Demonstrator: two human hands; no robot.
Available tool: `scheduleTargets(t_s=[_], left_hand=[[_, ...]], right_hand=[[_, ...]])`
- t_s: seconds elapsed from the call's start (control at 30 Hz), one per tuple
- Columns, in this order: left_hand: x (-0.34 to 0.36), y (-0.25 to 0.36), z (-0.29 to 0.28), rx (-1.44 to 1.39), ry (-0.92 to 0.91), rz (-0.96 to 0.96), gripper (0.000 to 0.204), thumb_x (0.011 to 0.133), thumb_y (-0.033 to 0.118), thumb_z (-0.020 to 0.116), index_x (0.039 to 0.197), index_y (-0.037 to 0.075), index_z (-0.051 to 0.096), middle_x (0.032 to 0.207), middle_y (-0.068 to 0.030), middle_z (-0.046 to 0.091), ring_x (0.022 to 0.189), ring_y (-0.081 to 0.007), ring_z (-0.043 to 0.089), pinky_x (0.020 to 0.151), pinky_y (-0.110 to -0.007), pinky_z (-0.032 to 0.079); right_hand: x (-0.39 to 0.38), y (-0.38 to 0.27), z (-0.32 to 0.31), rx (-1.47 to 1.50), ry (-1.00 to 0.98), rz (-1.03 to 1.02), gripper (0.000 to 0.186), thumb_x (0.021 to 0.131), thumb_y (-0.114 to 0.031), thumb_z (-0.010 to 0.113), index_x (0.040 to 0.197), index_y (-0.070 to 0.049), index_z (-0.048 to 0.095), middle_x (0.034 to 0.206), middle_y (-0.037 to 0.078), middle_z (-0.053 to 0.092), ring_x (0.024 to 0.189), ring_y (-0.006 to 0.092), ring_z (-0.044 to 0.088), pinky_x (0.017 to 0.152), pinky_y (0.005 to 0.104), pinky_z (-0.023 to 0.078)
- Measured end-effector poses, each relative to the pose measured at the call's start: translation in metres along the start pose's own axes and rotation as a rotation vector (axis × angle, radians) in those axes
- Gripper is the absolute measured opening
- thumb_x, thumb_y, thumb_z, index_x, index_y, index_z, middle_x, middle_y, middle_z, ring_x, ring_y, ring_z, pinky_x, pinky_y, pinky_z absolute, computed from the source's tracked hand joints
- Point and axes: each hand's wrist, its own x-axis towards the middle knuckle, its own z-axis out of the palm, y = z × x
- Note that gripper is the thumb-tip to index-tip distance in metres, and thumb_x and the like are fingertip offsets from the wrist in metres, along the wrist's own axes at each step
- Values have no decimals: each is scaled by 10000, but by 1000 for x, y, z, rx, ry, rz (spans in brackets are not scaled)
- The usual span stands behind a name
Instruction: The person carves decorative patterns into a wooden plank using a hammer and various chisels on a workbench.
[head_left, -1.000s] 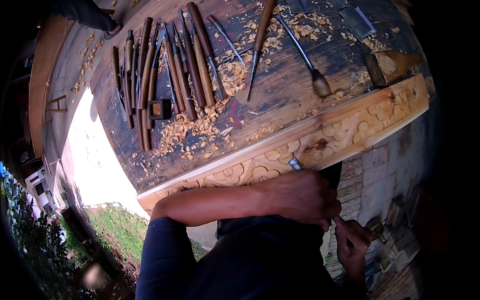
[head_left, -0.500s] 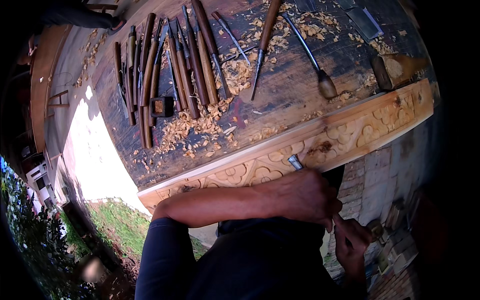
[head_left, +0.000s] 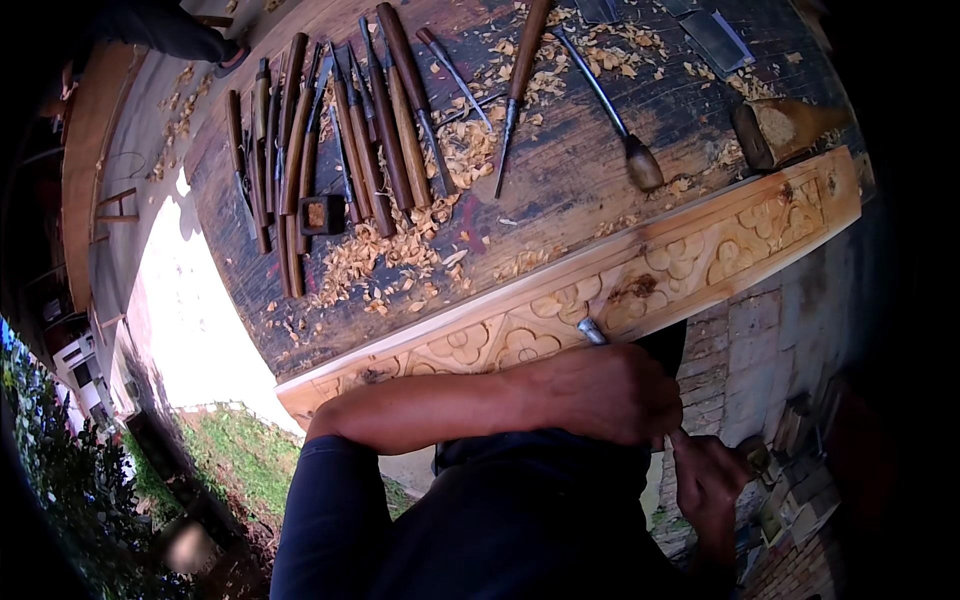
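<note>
A long pale wooden board (head_left: 690, 262), carved with four-petal flowers, lies along the bench's near edge. Over its near side, the metal blade of a gouge (head_left: 591, 331) pokes out past my left hand (head_left: 615, 393), its tip at the board's carved face. That hand is closed around the tool, hiding most of its shaft. Lower and to the right, my right hand (head_left: 708, 474) is wrapped about the handle end of the same gouge. My left forearm crosses in front of the board's left part.
On the dark workbench (head_left: 560, 220) lie several wooden-handled chisels (head_left: 370, 130), curled shavings (head_left: 385, 255), a small dark square block (head_left: 323, 214), a round-handled tool (head_left: 643, 163), a mallet-like wooden piece (head_left: 780, 132) and a flat grey stone (head_left: 718, 42). A person's leg (head_left: 170, 35) shows at upper left.
The gouge's tip has shifted slightly toward me and rightward along the board. Both hands keep their hold, and the whole view has moved a little.
</note>
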Motion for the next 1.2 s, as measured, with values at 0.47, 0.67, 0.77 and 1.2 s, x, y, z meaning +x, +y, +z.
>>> scheduleTargets(t_s=[0.47, 0.67, 0.77, 1.2], left_hand=[[6, 1, -9, 93, -96, -19, 261, 974, 349, 730, 978, 98, 659, 856, 0, 532, 757, -172, 610, 620, -336, 483], [6, -1, -10, 11, -46, -42, 274, 973, 354, 749, 967, 96, 657, 850, -5, 521, 747, -176, 607, 608, -349, 486], [7, -1, -10, -29, -13, -53, 279, 957, 353, 766, 958, 98, 652, 849, -7, 518, 747, -181, 609, 607, -356, 490], [12, 1, -10, 19, -24, -134, 295, 916, 353, 784, 894, 115, 611, 839, -8, 525, 760, -193, 628, 616, -361, 503]], right_hand=[[5, 0, -4, -20, -4, 6, 345, 877, 84, 811, 1198, -36, 849, 834, 80, 745, 625, 226, 685, 537, 371, 470], [16, -16, -19, 6, -61, 74, 404, 863, 123, 800, 1232, -36, 845, 804, 95, 717, 592, 228, 667, 518, 371, 464], [18, -15, -22, 13, -66, 80, 427, 864, 126, 799, 1253, -43, 842, 790, 104, 710, 586, 226, 661, 518, 371, 464], [27, 7, -27, 49, -115, 28, 433, 880, 134, 770, 1268, -45, 838, 789, 118, 727, 623, 246, 700, 552, 372, 503]])
